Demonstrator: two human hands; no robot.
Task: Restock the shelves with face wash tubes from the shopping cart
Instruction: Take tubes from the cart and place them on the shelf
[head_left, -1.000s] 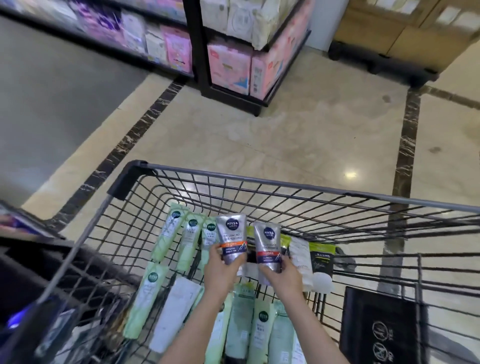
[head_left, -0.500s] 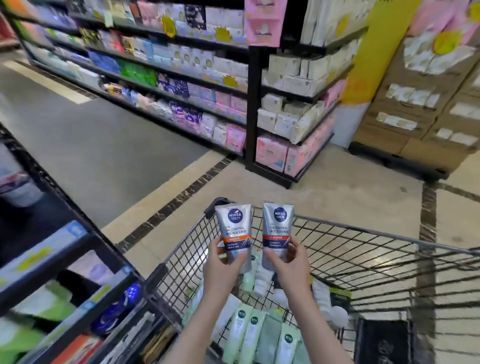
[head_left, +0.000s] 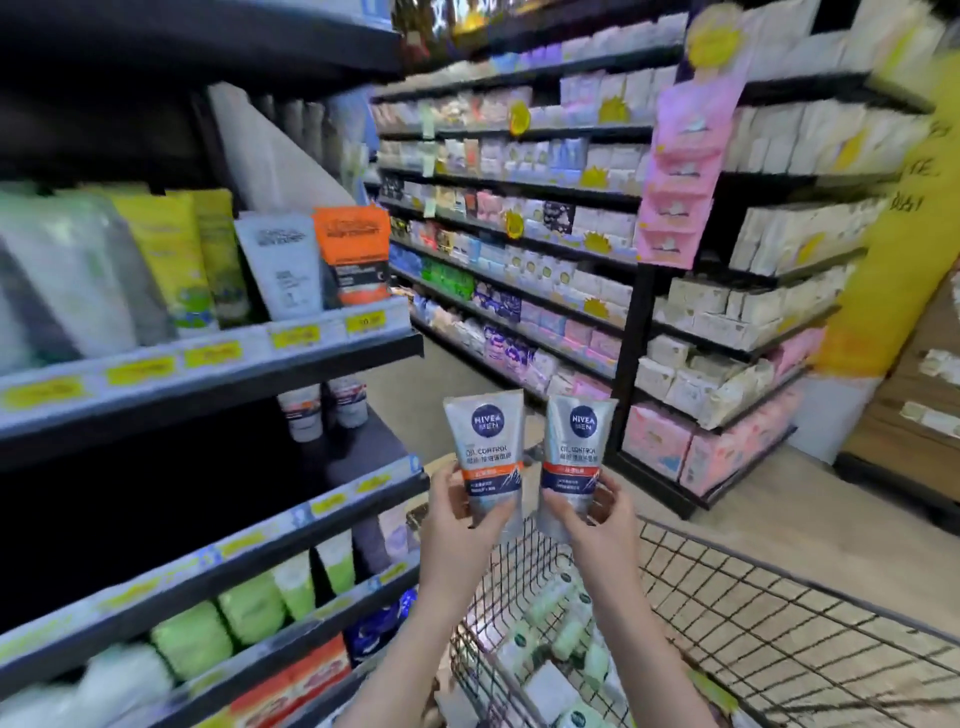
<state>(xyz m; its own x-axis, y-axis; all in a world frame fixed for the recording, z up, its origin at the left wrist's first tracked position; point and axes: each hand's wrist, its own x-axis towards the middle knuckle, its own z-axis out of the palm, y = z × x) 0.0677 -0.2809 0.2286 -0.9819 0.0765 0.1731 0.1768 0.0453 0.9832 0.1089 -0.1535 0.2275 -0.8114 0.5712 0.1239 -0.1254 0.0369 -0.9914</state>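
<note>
My left hand (head_left: 457, 525) grips a silver Nivea Men face wash tube (head_left: 485, 447) by its lower end, held upright. My right hand (head_left: 597, 519) grips a second, matching silver tube (head_left: 576, 441) beside it, a small gap between the two. Both tubes hang above the front of the wire shopping cart (head_left: 779, 613), where several pale green tubes (head_left: 561, 618) lie at the bottom. To the left, a dark shelf (head_left: 358, 447) holds two similar silver tubes (head_left: 322, 410) at its back.
The left shelving unit (head_left: 208, 374) carries yellow, grey and orange tubes above, green tubes below. Across the aisle stand long shelves (head_left: 519, 249) of boxed goods and a pink hanging display (head_left: 680, 171). Tiled floor (head_left: 779, 519) lies to the right.
Both hands lifted the two silver tubes out of the cart and up. My view swung up and left, bringing the left shelves into sight.
</note>
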